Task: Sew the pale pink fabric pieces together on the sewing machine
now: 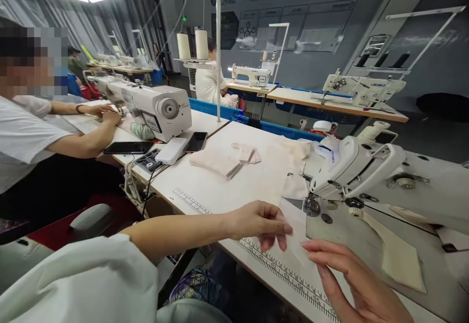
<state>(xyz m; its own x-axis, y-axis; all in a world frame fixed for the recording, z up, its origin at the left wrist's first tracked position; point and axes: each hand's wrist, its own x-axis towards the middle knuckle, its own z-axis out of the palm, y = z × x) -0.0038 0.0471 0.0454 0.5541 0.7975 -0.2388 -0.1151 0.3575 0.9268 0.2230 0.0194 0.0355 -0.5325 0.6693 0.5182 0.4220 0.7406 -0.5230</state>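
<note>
My left hand (260, 223) is over the front of the sewing table, its fingers curled and thumb and forefinger brought together. Whatever they pinch, if anything, is too faint to make out. To its right, my right hand (351, 274) has its fingers stretched out and the thumb apart below them. A pale, blurred strip of fabric (294, 215) lies by the fingertips, toward the needle area; whether a hand touches it I cannot tell. Beyond it stands the white sewing machine (340, 166), with its presser foot (312, 205) beside the strip.
Folded cream fabric (216, 163) and a smaller piece (246, 153) lie on the white table (198, 191). Cut cream fabric (403, 259) rests at right. Printed rulers (278, 264) edge the table. Phones (197, 141) lie left, near a co-worker's arm (88, 135) and another machine (161, 110).
</note>
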